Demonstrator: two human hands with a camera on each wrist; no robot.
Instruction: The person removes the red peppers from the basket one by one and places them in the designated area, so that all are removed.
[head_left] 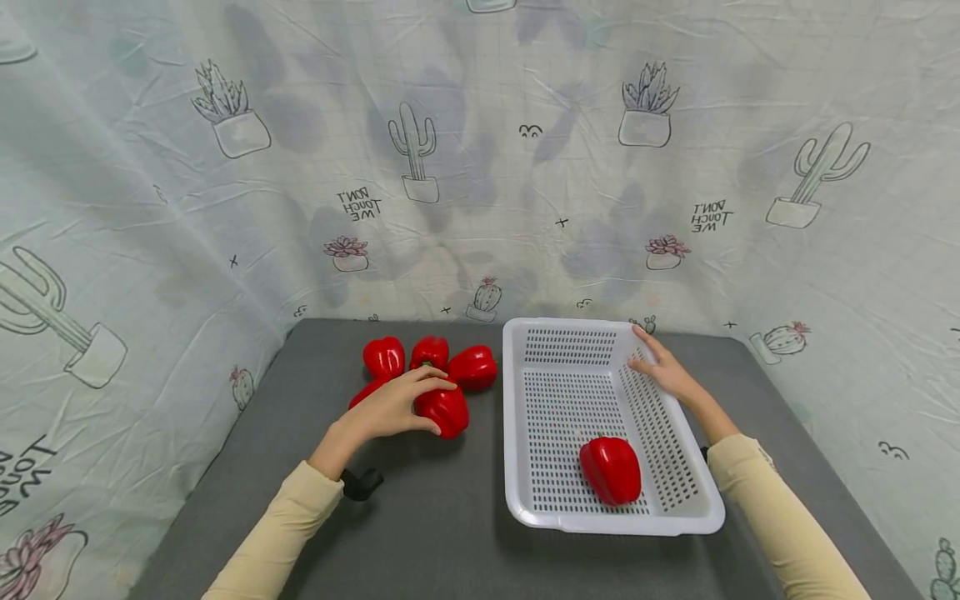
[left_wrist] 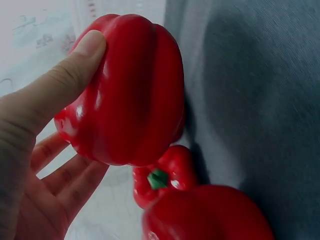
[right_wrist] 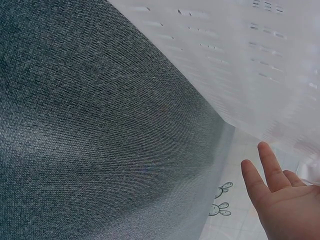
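My left hand (head_left: 392,407) holds a glossy red bell pepper (head_left: 446,412) between thumb and fingers; the left wrist view shows the thumb pressed on this bell pepper (left_wrist: 137,90), over the cloth. Close behind sit more red bell peppers, one at the back left (head_left: 383,357), one showing a green stem (left_wrist: 158,178), and one on its side (head_left: 474,368). Another is partly covered by the hand. At the right, my right hand (head_left: 666,372) straddles the rim of a white perforated basket (head_left: 512,417), thumb inside and fingers outside. A single red bell pepper (head_left: 611,471) lies inside the basket.
Dark grey cloth (head_left: 442,533) covers the table. A pale curtain (head_left: 480,167) printed with potted cacti hangs behind and along both sides. The basket's left wall stands a short way right of the bell pepper group.
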